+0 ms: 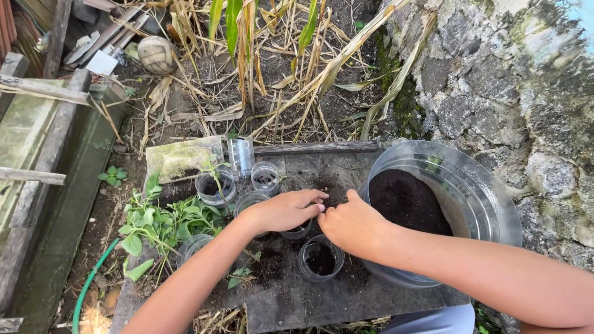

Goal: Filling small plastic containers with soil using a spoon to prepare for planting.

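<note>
My left hand (286, 210) and my right hand (351, 224) meet over a small clear plastic cup (298, 232) on a dark board (346, 297); the hands hide most of the cup. Fingers of both hands are curled around its rim. Just in front stands another clear cup (320, 258) with dark soil inside. Right of my hands a large clear plastic tub (476, 185) holds dark soil (405, 201).
Several more clear cups (215, 187) stand at the board's back left, one holding a seedling. Loose green seedlings (162, 224) lie at the left. A stone wall (513, 93) rises on the right, dry stalks behind, a green hose (86, 287) and wooden planks (37, 89) at left.
</note>
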